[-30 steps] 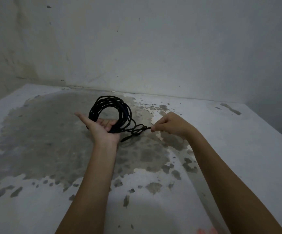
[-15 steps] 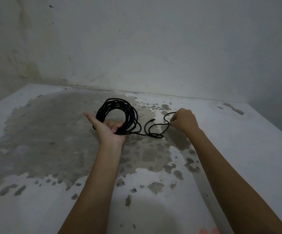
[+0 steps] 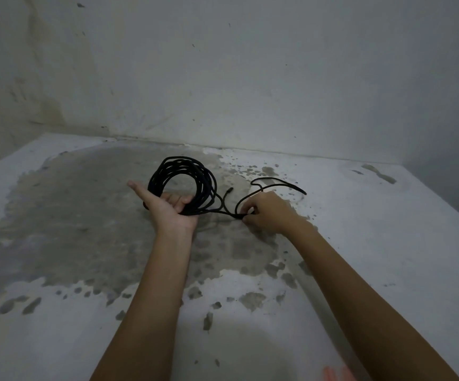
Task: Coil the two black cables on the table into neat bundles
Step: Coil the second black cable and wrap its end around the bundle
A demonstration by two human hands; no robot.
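A black cable coil (image 3: pixel 195 174) of several loops stands upright in my left hand (image 3: pixel 168 209), palm up, fingers curled round its lower strands, thumb stretched out to the left. Loose cable runs from the coil's bottom to my right hand (image 3: pixel 267 213), which pinches the strands together just above the table. Beyond that hand a free tail (image 3: pixel 280 182) loops over the table and ends in a plug at the right. A second short plug end (image 3: pixel 228 191) sticks up between the two hands. I cannot tell one cable from the other.
The white table (image 3: pixel 388 257) has a large patch of worn grey paint in the middle. A stained wall (image 3: pixel 250 78) closes the far side. The table's right edge drops off at the far right.
My right hand has come back toward me and lower, now pinching the strands near the coil. The free tail has swung out to the right behind it. My left hand has barely moved.
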